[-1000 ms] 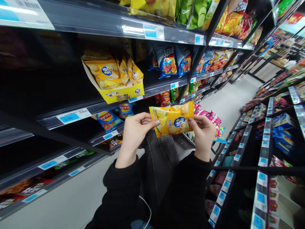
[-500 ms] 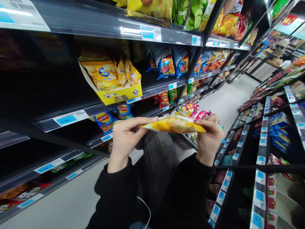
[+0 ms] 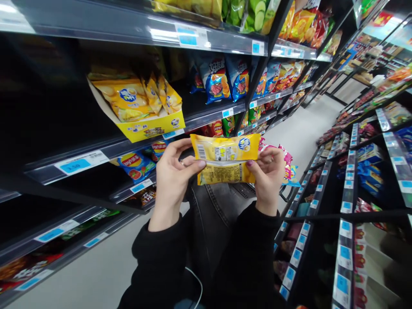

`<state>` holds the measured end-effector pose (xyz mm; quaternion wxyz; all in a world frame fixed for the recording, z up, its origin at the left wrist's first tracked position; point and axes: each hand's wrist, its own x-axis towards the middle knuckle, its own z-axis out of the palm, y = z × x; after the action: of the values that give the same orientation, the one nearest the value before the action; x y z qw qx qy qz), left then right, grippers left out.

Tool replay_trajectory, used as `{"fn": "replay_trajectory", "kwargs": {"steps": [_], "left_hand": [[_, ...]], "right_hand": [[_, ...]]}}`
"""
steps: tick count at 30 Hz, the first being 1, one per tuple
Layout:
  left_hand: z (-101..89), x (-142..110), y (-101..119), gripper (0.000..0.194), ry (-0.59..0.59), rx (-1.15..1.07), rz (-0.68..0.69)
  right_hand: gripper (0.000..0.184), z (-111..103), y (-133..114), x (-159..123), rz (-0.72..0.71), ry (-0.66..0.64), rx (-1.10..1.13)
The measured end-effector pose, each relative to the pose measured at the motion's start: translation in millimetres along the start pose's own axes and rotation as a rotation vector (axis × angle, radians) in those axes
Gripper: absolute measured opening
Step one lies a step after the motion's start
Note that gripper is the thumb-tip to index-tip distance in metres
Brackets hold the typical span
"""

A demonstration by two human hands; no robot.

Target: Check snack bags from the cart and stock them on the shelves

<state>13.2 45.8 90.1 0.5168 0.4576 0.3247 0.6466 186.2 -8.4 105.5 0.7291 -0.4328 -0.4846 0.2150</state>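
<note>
A small yellow snack packet (image 3: 225, 159) is held up in front of me, its back side with barcode and printed text facing me. My left hand (image 3: 172, 180) grips its left edge, fingers closed round it. My right hand (image 3: 268, 178) pinches the right edge. Both sleeves are black. To the upper left, a yellow display carton (image 3: 141, 126) on a dark shelf holds several matching yellow packets (image 3: 128, 101).
Dark shelving (image 3: 128, 30) on the left carries blue crisp bags (image 3: 215, 79) and red and green bags. More shelves with blue price tags (image 3: 347, 206) stand on the right. A pale floor aisle (image 3: 309, 128) runs ahead. Pink packets (image 3: 286, 165) lie behind my right hand.
The packet has been flipped over in both hands: its front faced me, then it lay edge-on, and now its back faces me. The view has shifted slightly.
</note>
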Motion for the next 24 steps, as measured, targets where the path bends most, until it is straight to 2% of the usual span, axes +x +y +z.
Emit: {"fn": "replay_trajectory", "kwargs": {"steps": [2, 5, 10, 13, 17, 19, 21, 23, 24], "left_hand": [[-1.3, 0.3, -3.8, 0.041, -0.068, 0.019, -0.091], [-2.3, -1.1, -10.6, 0.03, -0.058, 0.077, -0.114], [-5.8, -2.3, -15.1, 0.021, 0.025, 0.281, -0.066], [-9.3, 0.6, -15.6, 0.02, 0.082, 0.314, -0.056], [-8.7, 5.1, -20.3, 0.025, 0.121, 0.157, -0.096], [-5.0, 6.0, -24.3, 0.027, 0.099, 0.121, -0.105], [0.7, 5.9, -28.8, 0.027, 0.075, 0.141, -0.093], [7.4, 5.1, -33.7, 0.026, 0.048, 0.184, -0.088], [10.8, 4.4, -36.4, 0.025, 0.039, 0.205, -0.084]], "right_hand": [[0.031, 0.1, 1.2, 0.7, 0.059, -0.061, 0.007], [0.026, -2.0, 5.4, 1.8, 0.139, -0.15, -0.021], [0.017, -2.4, 15.1, 2.8, 0.196, -0.071, -0.114], [0.019, -2.0, 18.3, 3.4, 0.209, -0.093, -0.143], [0.023, -6.6, 15.8, 5.0, 0.28, -0.232, -0.11], [0.024, -10.7, 13.5, 6.3, 0.362, -0.348, -0.028], [0.033, -17.4, 14.6, 8.5, 0.433, -0.428, 0.042], [0.038, -31.3, 21.9, 12.0, 0.453, -0.39, 0.051], [0.036, -42.2, 28.3, 14.0, 0.448, -0.315, 0.041]]}}
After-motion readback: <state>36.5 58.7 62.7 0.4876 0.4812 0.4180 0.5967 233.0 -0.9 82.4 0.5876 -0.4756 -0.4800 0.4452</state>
